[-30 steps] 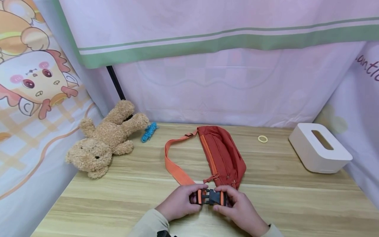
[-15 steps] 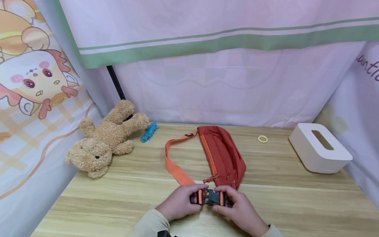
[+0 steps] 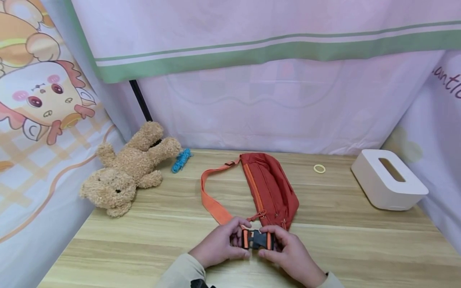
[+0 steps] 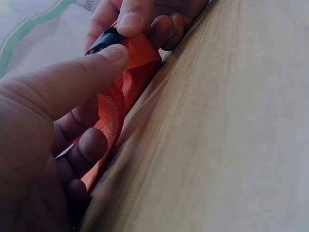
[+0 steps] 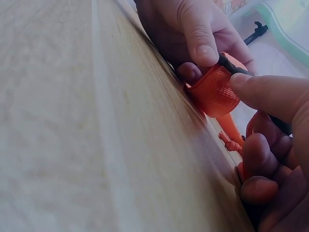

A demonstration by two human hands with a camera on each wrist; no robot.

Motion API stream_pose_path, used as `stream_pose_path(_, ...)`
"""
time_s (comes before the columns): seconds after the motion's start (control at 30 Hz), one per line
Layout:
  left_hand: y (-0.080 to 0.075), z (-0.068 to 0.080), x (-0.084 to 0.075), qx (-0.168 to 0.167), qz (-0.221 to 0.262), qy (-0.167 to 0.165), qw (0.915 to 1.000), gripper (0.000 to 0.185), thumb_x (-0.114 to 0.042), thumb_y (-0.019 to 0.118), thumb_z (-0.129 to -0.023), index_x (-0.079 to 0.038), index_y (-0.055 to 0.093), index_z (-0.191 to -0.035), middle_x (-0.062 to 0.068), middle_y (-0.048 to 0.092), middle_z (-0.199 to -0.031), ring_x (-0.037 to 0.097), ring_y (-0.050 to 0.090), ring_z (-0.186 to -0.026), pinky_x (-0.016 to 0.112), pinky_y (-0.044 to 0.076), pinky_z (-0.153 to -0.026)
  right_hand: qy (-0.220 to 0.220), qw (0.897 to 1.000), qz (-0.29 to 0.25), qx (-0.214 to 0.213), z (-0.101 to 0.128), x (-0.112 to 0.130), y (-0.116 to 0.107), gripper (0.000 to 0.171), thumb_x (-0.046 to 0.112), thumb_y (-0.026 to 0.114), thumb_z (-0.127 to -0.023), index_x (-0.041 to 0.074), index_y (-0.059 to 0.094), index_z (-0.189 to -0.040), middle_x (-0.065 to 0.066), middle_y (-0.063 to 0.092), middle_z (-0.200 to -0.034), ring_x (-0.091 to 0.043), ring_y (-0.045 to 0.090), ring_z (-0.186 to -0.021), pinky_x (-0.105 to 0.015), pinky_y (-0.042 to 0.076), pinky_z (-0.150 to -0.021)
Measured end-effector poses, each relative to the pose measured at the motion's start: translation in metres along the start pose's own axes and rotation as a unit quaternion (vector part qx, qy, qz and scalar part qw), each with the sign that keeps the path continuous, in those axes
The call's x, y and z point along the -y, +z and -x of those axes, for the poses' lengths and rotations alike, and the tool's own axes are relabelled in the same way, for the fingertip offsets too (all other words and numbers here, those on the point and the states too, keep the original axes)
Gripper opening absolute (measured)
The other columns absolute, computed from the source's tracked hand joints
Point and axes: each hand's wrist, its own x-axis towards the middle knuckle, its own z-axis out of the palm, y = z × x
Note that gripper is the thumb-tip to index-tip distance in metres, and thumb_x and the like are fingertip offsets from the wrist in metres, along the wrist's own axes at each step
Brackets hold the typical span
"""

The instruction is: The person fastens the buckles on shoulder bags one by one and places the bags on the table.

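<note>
A black side-release buckle [image 3: 258, 239] with orange webbing at both ends is between my two hands, low over the table. My left hand [image 3: 221, 244] curls around its left, pronged end, thumb and index finger at its edges. The thumb tip lies right at the buckle in the left wrist view. My right hand [image 3: 288, 250] pinches the right, socket end between thumb and index finger. Prongs and socket overlap. The red waist bag [image 3: 270, 190] lies just beyond, its orange strap [image 3: 212, 204] looping left and back towards the left hand. Orange webbing [image 5: 219, 94] folds below the buckle in the right wrist view.
A tan teddy bear [image 3: 126, 168] lies at the left, beside a bundle of blue cord [image 3: 181, 160]. A pale yellow ring [image 3: 319, 169] and a white tissue box [image 3: 389, 180] are at the right. Fabric curtains [image 3: 252, 108] enclose the wooden table [image 3: 342, 240].
The two buckle ends are closer together, the left end having shifted slightly right. My left index finger has risen and its thumb has slid right. The right hand has barely moved.
</note>
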Motion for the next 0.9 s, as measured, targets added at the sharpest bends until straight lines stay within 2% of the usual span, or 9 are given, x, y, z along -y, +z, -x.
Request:
stream_pose_path(0.13,0.0004,0.0001,0.0014,-0.009,0.012,0.002,0.9999,0.054,-0.021,0.089,-0.076,-0.023,0.049,-0.112,-0.005,0.060,-0.084,0.006,0.054,-0.072,0.021,0.048,-0.064,-0.009,1.000,0.002,-0.002,-0.0003,0.0000,0.0008,0.047,0.025,0.085,-0.081,0.017,0.064,-0.121,-0.013,0.065,-0.114,-0.013,0.063,-0.092,-0.026,0.055,-0.075)
stream_pose_path(0.27,0.0008,0.0000,0.0027,-0.011,0.014,0.002,0.9998,0.054,-0.020,0.090,-0.076,-0.022,0.047,-0.108,-0.005,0.060,-0.085,0.008,0.055,-0.073,0.021,0.048,-0.063,-0.016,1.000,-0.003,-0.003,0.0003,0.0011,0.0012,0.047,0.023,0.085,-0.081,0.015,0.063,-0.122,-0.013,0.065,-0.115,-0.012,0.063,-0.092,-0.026,0.054,-0.074)
stream_pose_path(0.6,0.0001,0.0001,0.0017,-0.024,0.028,-0.012,0.9993,0.052,-0.021,0.091,-0.074,-0.022,0.051,-0.108,-0.003,0.061,-0.090,0.013,0.057,-0.076,0.023,0.049,-0.066,-0.010,1.000,0.005,-0.020,0.0009,0.0023,0.0029,0.047,0.023,0.086,-0.080,0.016,0.064,-0.121,-0.012,0.065,-0.117,-0.015,0.063,-0.096,-0.026,0.055,-0.077)
stream_pose_path(0.9,-0.0031,0.0016,0.0051,-0.033,0.054,-0.013,0.9979,0.045,-0.018,0.086,-0.080,-0.023,0.059,-0.115,-0.001,0.064,-0.099,0.014,0.062,-0.081,0.027,0.053,-0.072,0.022,0.999,-0.014,-0.039,-0.0005,0.0004,0.0032,0.048,0.020,0.087,-0.078,0.015,0.065,-0.120,-0.010,0.066,-0.116,-0.015,0.062,-0.095,-0.025,0.054,-0.077)
